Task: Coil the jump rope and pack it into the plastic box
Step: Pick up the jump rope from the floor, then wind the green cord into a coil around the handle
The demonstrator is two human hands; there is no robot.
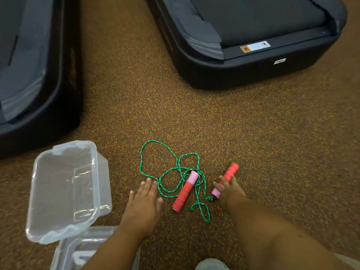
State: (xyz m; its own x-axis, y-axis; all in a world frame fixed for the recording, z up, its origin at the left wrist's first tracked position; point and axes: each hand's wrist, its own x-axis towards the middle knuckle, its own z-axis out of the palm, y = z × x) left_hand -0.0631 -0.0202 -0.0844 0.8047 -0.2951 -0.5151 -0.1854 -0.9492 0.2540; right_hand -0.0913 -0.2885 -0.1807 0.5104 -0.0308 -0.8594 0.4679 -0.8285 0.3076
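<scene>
Both arms reach forward and down. The left hand [144, 199] lies flat — fingers straight and a little apart. The right hand [228, 189] has its fingers curled — thumb and fingers closing in together.

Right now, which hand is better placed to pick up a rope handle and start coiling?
The right hand, probably. Its fingers already lie on the right-side red handle, while the left hand rests flat on the floor beside the green rope, touching neither handle.
</scene>
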